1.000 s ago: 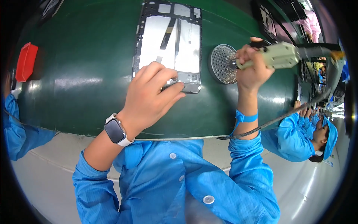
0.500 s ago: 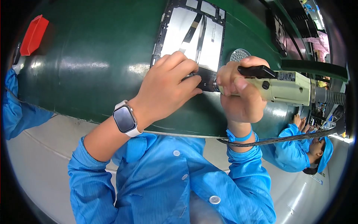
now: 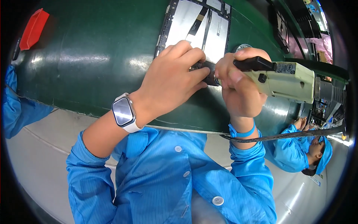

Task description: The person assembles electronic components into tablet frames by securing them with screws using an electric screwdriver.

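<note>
A tablet-like device with its back off (image 3: 215, 37) lies on the green work surface, its silvery inner plate, dark frame and flat ribbon cables exposed. My left hand (image 3: 175, 72) rests over its near edge, fingers bent and drawn together by the screwdriver's front end; what lies between them is hidden. In my right hand (image 3: 242, 84) is a pale green electric screwdriver (image 3: 289, 84) with a black lever, held roughly level and pointing left. Its tip is hidden near my left fingers, so contact with the device cannot be made out.
A red tray (image 3: 34, 30) stands at the far left. Behind my right hand, a round metal dish (image 3: 243, 47) partly shows. A dark cable (image 3: 283, 138) runs past my right wrist. People in blue sit at both sides; dark racks stand at right.
Both hands and the screwdriver sit slightly farther right and up in the picture. The device appears shifted a little to the right, and the round dish is more covered by my right hand.
</note>
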{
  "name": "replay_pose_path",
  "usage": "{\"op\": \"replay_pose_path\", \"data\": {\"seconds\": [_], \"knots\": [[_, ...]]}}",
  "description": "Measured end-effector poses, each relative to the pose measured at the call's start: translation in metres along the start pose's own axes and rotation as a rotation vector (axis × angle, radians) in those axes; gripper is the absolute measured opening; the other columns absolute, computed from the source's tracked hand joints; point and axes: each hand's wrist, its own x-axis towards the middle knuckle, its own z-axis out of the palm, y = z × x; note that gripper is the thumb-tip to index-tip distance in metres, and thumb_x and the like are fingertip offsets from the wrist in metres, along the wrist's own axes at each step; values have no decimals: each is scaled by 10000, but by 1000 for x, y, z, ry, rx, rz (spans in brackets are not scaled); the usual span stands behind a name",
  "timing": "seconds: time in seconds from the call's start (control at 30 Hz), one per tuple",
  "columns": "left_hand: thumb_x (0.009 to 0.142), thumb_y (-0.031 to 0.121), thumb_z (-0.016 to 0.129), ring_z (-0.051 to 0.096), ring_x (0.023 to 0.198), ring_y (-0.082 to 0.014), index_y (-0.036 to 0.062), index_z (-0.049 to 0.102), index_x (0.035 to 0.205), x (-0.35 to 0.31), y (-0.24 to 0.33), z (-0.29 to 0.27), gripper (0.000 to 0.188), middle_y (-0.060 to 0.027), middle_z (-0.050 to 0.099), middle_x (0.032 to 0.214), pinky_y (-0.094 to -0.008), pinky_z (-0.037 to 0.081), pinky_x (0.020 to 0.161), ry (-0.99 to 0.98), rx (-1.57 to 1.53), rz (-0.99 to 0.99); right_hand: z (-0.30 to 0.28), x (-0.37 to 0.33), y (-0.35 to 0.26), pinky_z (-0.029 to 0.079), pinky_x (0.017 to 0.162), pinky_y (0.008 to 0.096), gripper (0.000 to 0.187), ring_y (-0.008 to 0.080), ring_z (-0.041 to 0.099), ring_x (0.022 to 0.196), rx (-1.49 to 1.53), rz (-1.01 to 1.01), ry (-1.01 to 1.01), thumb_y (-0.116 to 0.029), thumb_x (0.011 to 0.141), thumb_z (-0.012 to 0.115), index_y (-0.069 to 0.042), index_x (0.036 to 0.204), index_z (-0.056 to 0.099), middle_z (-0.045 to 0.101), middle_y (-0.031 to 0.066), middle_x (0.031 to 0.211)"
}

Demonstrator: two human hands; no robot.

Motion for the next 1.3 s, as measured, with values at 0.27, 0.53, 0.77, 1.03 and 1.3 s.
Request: {"op": "replay_pose_path", "data": {"seconds": [0.27, 0.53, 0.77, 1.03, 1.3], "knots": [[679, 164, 802, 608, 891, -249, 58, 714, 943, -9, -8, 7, 298, -64, 652, 1031, -343, 513, 671, 25, 165, 228, -27, 8, 5, 431, 525, 316, 333, 155, 478, 526, 386, -106, 71, -37, 794, 587, 53, 1113, 558, 532, 78, 655], [640, 106, 827, 603, 900, -253, 45, 709, 917, -5, -3, 6, 307, -67, 669, 1053, -346, 517, 682, -11, 55, 156, -63, 7, 7, 421, 527, 322, 359, 157, 449, 510, 280, -208, 200, -48, 797, 540, 82, 1130, 568, 511, 80, 630], [650, 37, 791, 593, 921, -264, 21, 706, 879, -10, 11, 7, 245, -67, 656, 1062, -367, 524, 722, 48, 80, 49, -45, 1, -7, 423, 579, 345, 401, 139, 417, 538, 50, -78, 266, -80, 786, 505, 86, 1149, 539, 458, 43, 622], [654, 27, 778, 621, 941, -280, -11, 721, 914, -19, 10, 13, 269, -111, 673, 1053, -370, 552, 719, 81, 221, 156, -47, -5, -10, 421, 571, 339, 404, 138, 426, 539, -13, -84, 238, -73, 788, 504, 88, 1158, 532, 463, 45, 629], [668, 30, 770, 611, 916, -286, -8, 707, 913, -16, 12, 14, 255, -105, 667, 1024, -378, 536, 717, 80, 242, 146, -50, -4, -15, 413, 565, 326, 414, 136, 431, 547, -99, -102, 223, -65, 795, 500, 91, 1178, 521, 456, 45, 631]]}}
